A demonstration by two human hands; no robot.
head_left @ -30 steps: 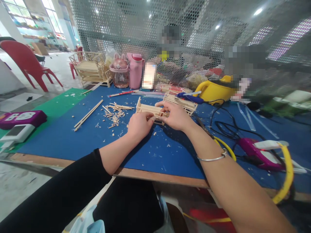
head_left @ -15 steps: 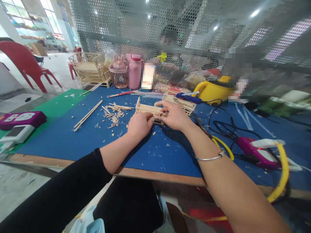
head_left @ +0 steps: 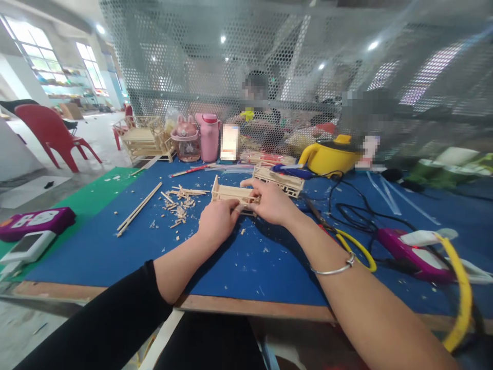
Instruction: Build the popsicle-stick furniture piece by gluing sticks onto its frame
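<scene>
A small model made of wooden sticks [head_left: 228, 192] rests on the blue mat [head_left: 127, 246] in the middle of the table. My left hand [head_left: 217, 222] is closed, its fingertips pinching the near edge of the model. My right hand [head_left: 270, 202] is curled over the model's right end and grips it. A silver bangle [head_left: 334, 268] sits on my right wrist. A second stick model [head_left: 281, 180] lies just behind my right hand.
Stick offcuts [head_left: 179, 199] and long sticks [head_left: 139, 207] lie left of the model. A purple glue gun [head_left: 408, 248] with cables, yellow-handled cutters [head_left: 354, 246] and a yellow container [head_left: 331, 156] are at right. Pink bottles [head_left: 210, 136] and finished stick furniture [head_left: 144, 137] stand at the back. People sit behind a mesh screen.
The camera has tilted up a little, so the table sits lower in view. Both hands stay on the stick model in the same grip.
</scene>
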